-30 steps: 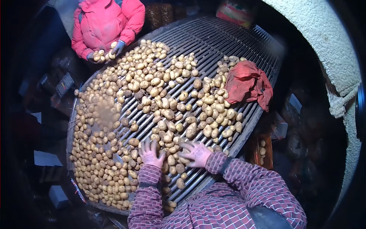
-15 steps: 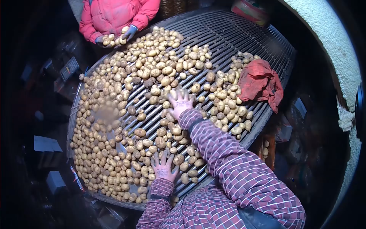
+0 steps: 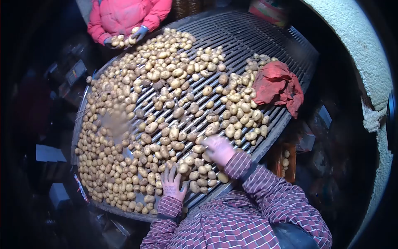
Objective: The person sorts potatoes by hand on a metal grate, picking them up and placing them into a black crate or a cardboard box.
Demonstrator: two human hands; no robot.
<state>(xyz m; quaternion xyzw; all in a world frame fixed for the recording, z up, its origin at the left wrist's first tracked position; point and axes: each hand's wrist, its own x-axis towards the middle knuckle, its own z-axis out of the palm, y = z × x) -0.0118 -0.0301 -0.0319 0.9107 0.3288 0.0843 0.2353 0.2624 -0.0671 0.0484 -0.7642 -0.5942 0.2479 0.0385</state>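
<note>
Many potatoes (image 3: 120, 166) lie over a slatted metal table (image 3: 232, 33). My left hand (image 3: 172, 185), in a pinkish glove with dark fingertips, rests with fingers spread against the potatoes near the table's front edge. To its right, my right hand (image 3: 219, 149) is over the potatoes near the front right edge; it is blurred, and its fingers are too smeared to read. A crumpled red cloth (image 3: 278, 86) lies at the right side, beside another group of potatoes (image 3: 240, 103).
Across the table at the upper left, a person in a pink jacket (image 3: 124, 16) holds several potatoes in gloved hands. An orange-brown crate (image 3: 289, 164) with potatoes stands beyond the right edge. A pale rough beam (image 3: 352, 45) curves down the right side.
My right hand has come back from the middle of the table toward me, and potatoes there have shifted nearer. My left hand has moved slightly, its fingers still spread.
</note>
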